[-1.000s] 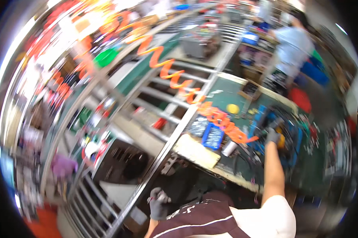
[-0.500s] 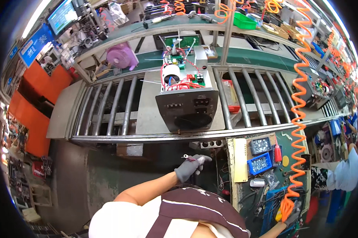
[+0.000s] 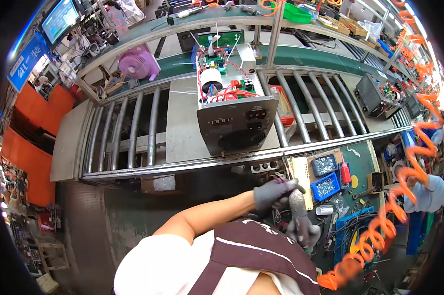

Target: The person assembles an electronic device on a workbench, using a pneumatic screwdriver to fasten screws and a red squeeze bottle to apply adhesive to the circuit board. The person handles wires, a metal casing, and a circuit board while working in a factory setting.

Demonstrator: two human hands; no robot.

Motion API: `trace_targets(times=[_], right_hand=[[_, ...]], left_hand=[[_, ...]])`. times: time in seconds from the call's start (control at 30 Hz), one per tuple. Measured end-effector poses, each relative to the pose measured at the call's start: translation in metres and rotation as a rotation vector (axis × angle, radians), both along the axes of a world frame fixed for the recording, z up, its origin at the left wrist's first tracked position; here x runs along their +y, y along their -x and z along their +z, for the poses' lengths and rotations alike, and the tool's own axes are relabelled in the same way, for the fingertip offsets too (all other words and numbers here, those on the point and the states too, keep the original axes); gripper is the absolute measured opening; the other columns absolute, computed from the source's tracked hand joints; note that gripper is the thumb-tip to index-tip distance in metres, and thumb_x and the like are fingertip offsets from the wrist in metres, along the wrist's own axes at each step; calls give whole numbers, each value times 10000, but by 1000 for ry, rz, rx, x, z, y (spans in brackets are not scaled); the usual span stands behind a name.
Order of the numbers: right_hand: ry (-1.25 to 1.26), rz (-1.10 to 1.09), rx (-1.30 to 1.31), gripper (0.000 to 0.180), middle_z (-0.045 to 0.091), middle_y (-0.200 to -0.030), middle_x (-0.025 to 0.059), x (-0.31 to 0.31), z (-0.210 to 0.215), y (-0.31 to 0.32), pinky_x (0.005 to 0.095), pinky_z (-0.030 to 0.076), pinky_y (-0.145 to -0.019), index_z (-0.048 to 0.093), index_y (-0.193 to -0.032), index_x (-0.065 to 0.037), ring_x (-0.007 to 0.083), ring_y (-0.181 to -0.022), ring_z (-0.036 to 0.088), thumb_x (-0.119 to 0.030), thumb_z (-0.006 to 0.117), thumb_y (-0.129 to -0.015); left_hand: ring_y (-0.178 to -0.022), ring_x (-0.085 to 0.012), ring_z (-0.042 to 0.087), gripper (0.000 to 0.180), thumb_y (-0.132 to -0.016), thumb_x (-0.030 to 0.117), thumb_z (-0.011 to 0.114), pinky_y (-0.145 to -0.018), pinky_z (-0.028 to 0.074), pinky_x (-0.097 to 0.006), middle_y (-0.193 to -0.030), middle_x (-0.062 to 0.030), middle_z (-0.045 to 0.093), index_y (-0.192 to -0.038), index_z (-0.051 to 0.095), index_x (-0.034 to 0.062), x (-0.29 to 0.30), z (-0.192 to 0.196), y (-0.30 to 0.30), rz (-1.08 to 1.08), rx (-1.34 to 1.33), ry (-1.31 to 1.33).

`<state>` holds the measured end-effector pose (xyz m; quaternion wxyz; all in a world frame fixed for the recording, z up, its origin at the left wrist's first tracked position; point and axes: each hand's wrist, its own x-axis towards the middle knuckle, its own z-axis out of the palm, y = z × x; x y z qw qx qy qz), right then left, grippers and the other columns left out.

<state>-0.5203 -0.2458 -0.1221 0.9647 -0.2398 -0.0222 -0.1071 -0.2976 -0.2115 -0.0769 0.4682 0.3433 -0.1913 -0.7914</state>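
My left hand [image 3: 271, 193], in a grey glove, is closed with its fingers at the front end of a silver air screwdriver [image 3: 297, 202]. A small purplish bit [image 3: 280, 179] shows at those fingers; its kind is unclear. My right hand [image 3: 303, 232], gloved too, wraps round the rear body of the screwdriver, which points away from me with its thin bit beside a cream strip [image 3: 302, 179]. Ahead on the roller line stands a black-fronted electrical unit [image 3: 237, 125], its top off, showing red wires, a white coil [image 3: 211, 78] and green boards.
An orange coiled hose [image 3: 379, 236] sweeps across the right side. On the side bench lie a blue tray of screws [image 3: 326, 187], a dark tray [image 3: 324, 165], a red-handled tool [image 3: 345, 173] and black cables. Metal rollers [image 3: 298, 105] flank the unit; a purple fan [image 3: 137, 64] stands behind.
My right hand has come from the far lower right to the middle with the screwdriver, dragging the orange hose. My left hand has moved right to meet it. The view has shifted slightly.
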Motion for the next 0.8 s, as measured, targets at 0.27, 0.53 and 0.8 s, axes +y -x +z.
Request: trace_targets(times=[0.27,0.53,0.8], right_hand=[[842,-410,688,796,583,-897,145,11,61,-59,282,506,-596,355,-1311,-10,213,-697,601,-202,651,-597],[223,-541,267,532,557,-883,163,-18,58,-97,366,439,-839,505,-1007,72,262,-880,558,-344,578,-684],[173,-415,335,540,560,-899,133,-19,38,-109,309,523,-674,475,-1077,29,218,-793,588,-368,569,-722]], left_hand=[[-371,-67,273,320,-941,422,428,-368,166,-235,-485,46,366,-739,476,178,12,-9,-28,228,0,-168],[-551,-29,390,324,-935,380,467,-474,296,-183,-677,57,497,-1118,569,132,39,1,9,304,-351,151],[-463,-55,260,209,-930,283,486,-420,205,-209,-571,62,371,-767,488,152,34,-7,-13,121,244,-232]])
